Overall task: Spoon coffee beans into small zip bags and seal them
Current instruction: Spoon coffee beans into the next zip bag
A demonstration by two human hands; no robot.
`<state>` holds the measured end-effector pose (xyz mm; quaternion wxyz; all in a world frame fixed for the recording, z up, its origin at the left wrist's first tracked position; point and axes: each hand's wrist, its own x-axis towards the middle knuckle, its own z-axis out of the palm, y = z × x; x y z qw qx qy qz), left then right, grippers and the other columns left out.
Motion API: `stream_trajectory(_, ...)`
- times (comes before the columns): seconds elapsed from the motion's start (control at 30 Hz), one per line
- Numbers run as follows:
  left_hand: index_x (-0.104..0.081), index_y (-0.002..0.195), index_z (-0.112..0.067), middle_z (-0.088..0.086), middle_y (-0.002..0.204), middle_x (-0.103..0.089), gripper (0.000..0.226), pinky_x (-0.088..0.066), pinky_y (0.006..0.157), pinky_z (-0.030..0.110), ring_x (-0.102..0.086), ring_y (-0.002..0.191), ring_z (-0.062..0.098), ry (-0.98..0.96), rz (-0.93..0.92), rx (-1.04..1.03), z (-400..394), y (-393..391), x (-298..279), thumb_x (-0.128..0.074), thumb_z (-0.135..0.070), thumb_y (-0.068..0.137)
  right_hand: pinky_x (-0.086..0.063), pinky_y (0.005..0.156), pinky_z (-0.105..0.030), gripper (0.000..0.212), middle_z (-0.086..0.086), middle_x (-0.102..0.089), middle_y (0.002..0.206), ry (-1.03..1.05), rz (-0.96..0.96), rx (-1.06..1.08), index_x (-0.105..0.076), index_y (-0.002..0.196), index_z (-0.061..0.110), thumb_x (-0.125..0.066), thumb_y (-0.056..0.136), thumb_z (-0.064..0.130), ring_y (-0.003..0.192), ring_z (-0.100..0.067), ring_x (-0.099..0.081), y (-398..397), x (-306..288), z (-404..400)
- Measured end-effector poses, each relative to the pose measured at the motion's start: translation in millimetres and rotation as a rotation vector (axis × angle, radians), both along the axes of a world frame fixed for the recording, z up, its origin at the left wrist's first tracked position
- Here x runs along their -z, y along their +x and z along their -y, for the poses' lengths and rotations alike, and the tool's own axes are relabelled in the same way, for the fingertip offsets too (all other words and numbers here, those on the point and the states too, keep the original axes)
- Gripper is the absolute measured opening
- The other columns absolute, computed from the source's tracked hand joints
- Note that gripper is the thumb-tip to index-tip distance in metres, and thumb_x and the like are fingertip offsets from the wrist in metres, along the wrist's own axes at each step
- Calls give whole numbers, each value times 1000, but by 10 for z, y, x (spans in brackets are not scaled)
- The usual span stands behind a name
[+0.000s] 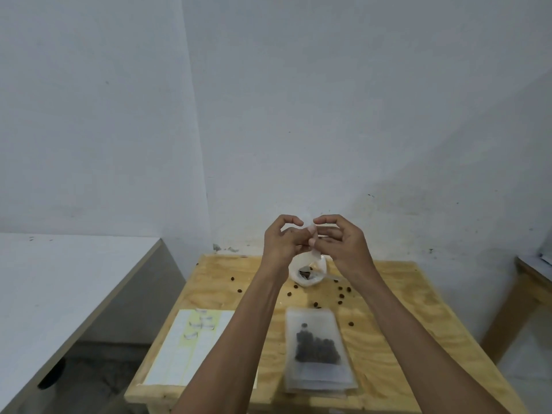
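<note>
Both hands are raised above the far part of the wooden table (388, 324). My left hand (282, 242) and my right hand (340, 242) pinch the top of a small clear zip bag (310, 231) between them; the fingers hide most of the bag. Below the hands sits a white bowl (307, 271) with dark coffee beans and a clear spoon handle (331, 277) sticking out to the right. A stack of zip bags (316, 351) lies near the front edge, the top one holding dark coffee beans.
Loose coffee beans (342, 294) are scattered around the bowl. A white label sheet (191, 348) lies at the table's front left. A white table (59, 282) stands to the left, another wooden table (534, 279) to the right. A wall is right behind.
</note>
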<state>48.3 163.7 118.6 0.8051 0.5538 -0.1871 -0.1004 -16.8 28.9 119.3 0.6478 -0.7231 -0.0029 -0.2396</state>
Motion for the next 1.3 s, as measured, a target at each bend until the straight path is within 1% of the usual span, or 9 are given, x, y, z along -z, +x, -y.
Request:
stream_trajectory(0.23,-61,97,-1,8,70,-70,14,-57,63,31,-69,65,21,52,108,-32,15,74,60,-72,2,91,-61,65,-30,27,-8,-80,89,-19,-16,74,-69,107,14,-64,89,-7,80,-24,-77,50,-22,12)
stream_trajectory(0.33,-66,94,3,1,69,-69,5,-59,64,32,-69,66,20,198,242,-86,49,126,85,-71,3,91,-64,65,-40,24,1,-77,84,-189,-21,225,-73,90,18,-66,85,-4,78,-18,-76,145,45,13)
stream_trajectory(0.43,-72,89,-7,3,72,-69,11,-59,64,32,-69,61,20,318,327,-189,95,157,116,-68,3,90,-63,68,-41,16,6,-74,75,-254,0,335,-74,83,17,-71,84,1,72,-12,-73,232,104,-11)
stream_trajectory(0.57,-75,97,-13,4,81,-74,23,-59,65,32,-71,62,22,431,307,-314,178,123,146,-62,2,86,-58,67,-31,19,7,-74,76,-302,-35,379,-78,87,18,-70,87,1,68,-9,-71,283,117,-86)
stream_trajectory(0.7,-77,98,-10,8,77,-74,28,-59,62,31,-70,57,18,415,286,-293,154,182,204,-58,7,85,-63,71,-39,21,11,-76,84,-341,-80,372,-83,94,22,-71,87,7,70,-12,-73,295,155,-65)
stream_trajectory(0.97,-76,102,-4,17,89,-74,27,-65,69,38,-75,78,29,333,192,-281,107,160,278,-56,8,87,-55,72,-24,20,5,-76,86,-372,-117,299,-82,103,22,-72,90,10,74,-9,-71,289,123,-128)
stream_trajectory(1.1,-76,102,0,22,87,-72,29,-63,66,33,-72,71,21,349,193,-246,22,201,290,-58,13,84,-61,73,-31,18,0,-75,84,-403,-160,235,-81,106,20,-75,90,14,68,-12,-69,282,91,-135)
stream_trajectory(1.2,-75,105,-1,11,75,-67,30,-63,71,39,-69,66,19,423,263,-227,13,216,291,-57,13,85,-61,74,-36,29,-4,-75,79,-441,-178,297,-81,106,17,-66,87,1,71,-21,-69,289,66,-156)
stream_trajectory(1.3,-72,115,-5,-1,74,-64,33,-61,73,39,-69,61,21,571,329,-228,49,237,263,-59,7,87,-59,83,-33,39,-4,-75,88,-508,-201,365,-76,120,16,-60,88,2,85,-20,-70,298,126,-155)
